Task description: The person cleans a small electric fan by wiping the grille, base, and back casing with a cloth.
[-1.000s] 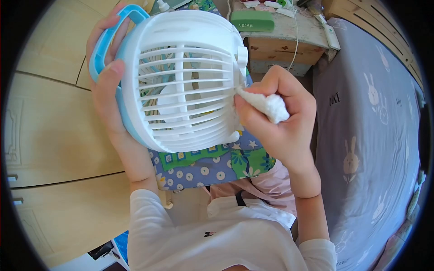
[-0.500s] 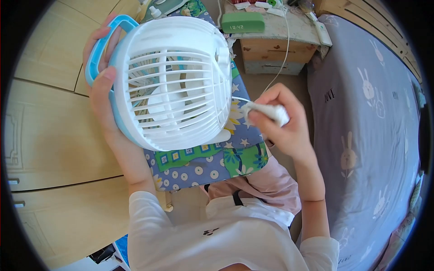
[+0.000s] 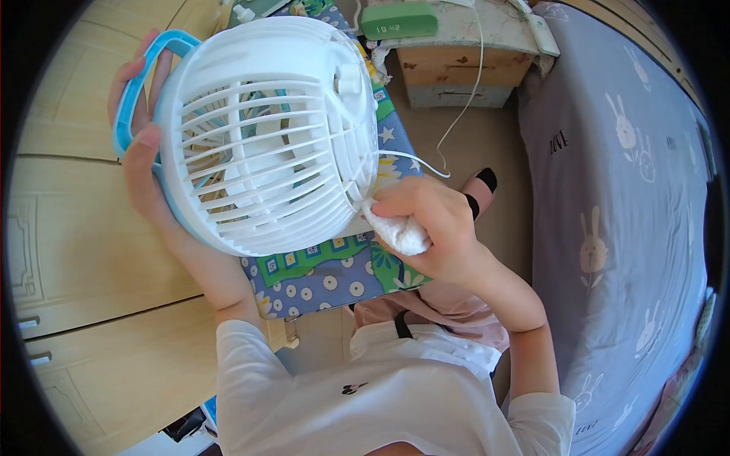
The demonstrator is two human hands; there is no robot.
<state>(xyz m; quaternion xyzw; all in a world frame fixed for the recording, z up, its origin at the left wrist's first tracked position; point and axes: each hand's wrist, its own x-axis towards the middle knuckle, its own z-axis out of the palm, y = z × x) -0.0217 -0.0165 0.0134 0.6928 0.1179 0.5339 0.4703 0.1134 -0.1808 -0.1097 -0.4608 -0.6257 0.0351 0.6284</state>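
Note:
A white electric fan [image 3: 262,57] with a slatted round housing is tilted over the patterned tabletop [image 3: 319,287]. Its light blue handle [image 3: 125,99] points left. My left hand [image 3: 143,171] is closed around the fan's handle side, thumb on the rim and fingers behind the handle. In my right hand [image 3: 445,228] a crumpled white cloth [image 3: 403,232] is pinched, its tip at the lower right edge of the housing. A white power cord [image 3: 411,158] comes out of the fan's right side. White blades show dimly through the slats.
Behind stands a small wooden cabinet [image 3: 456,68] with a green digital clock [image 3: 399,21] on top. A bed [image 3: 608,190] under a grey rabbit-print cover runs along the right. Pale cupboard doors [image 3: 91,243] line the left. A foot in a dark-toed shoe [image 3: 481,190] shows below.
The fan has shifted left and turned slightly, a knob now showing more at its upper right. My right hand has moved left and down, bringing the cloth to the housing.

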